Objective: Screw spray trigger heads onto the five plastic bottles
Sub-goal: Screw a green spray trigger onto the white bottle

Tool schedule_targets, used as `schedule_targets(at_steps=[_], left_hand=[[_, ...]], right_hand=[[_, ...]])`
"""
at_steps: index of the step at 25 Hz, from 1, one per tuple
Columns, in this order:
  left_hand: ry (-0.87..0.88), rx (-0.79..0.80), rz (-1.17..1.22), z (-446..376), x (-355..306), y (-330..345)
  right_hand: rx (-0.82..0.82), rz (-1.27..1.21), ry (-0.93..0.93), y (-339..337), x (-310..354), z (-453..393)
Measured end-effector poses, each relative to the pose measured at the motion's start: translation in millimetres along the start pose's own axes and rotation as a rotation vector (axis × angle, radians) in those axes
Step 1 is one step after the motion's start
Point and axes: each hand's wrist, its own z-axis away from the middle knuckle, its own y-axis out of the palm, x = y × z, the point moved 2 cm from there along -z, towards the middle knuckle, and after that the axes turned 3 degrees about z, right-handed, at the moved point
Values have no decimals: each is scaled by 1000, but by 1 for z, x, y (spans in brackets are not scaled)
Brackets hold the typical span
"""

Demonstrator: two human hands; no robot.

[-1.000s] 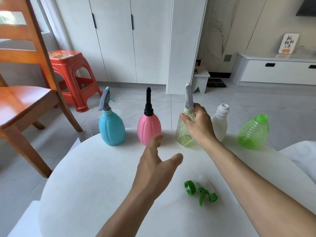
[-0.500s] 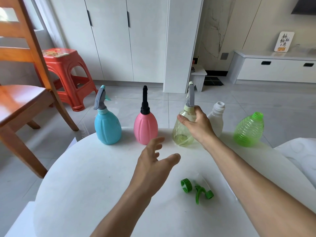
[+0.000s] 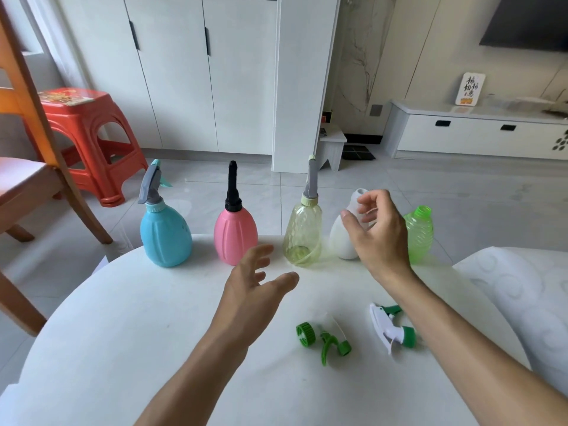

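Note:
Several bottles stand in a row at the far edge of the white round table (image 3: 123, 333). The blue bottle (image 3: 166, 238), the pink bottle (image 3: 235, 238) and the clear yellow bottle (image 3: 302, 235) each carry a spray head. The white bottle (image 3: 342, 241) and the green bottle (image 3: 419, 232) have bare necks. My right hand (image 3: 378, 232) hovers open in front of the white bottle, holding nothing. My left hand (image 3: 255, 290) is open above the table, in front of the pink bottle. A green trigger head (image 3: 325, 338) and a white-and-green trigger head (image 3: 390, 329) lie loose on the table.
A wooden chair (image 3: 27, 167) stands at the left, with a red plastic stool (image 3: 86, 139) behind it. White cabinets and a low TV bench line the back wall. A white patterned surface (image 3: 528, 302) lies to the right of the table.
My right hand let go of the clear yellow bottle and moved right, in front of the white bottle. The white-and-green trigger head is now uncovered. My left hand barely moved.

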Motion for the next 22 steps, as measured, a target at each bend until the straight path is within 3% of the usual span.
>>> schedule_targets(at_steps=[2,4,6,11,14,17,20,22], left_hand=[[16,0,-29,2,2,2],[36,-5,-82,4,5,3],[53,-7,-118,5,7,2],[101,11,-152,2,9,2],[136,29,-212,5,6,3],[261,94,-274,14,1,4],[471,215,-489,30,-3,9],[520,175,-591,37,-4,9]], right_hand=[[-37,190,-13,-2,-5,-22],[150,374,4,7,-16,-39],[287,393,43,13,-25,-43],[171,287,136,-15,-17,-28],[7,271,50,-59,13,-3],[26,22,50,-85,47,34],[261,-505,262,-74,67,60],[410,-656,323,-62,71,72]])
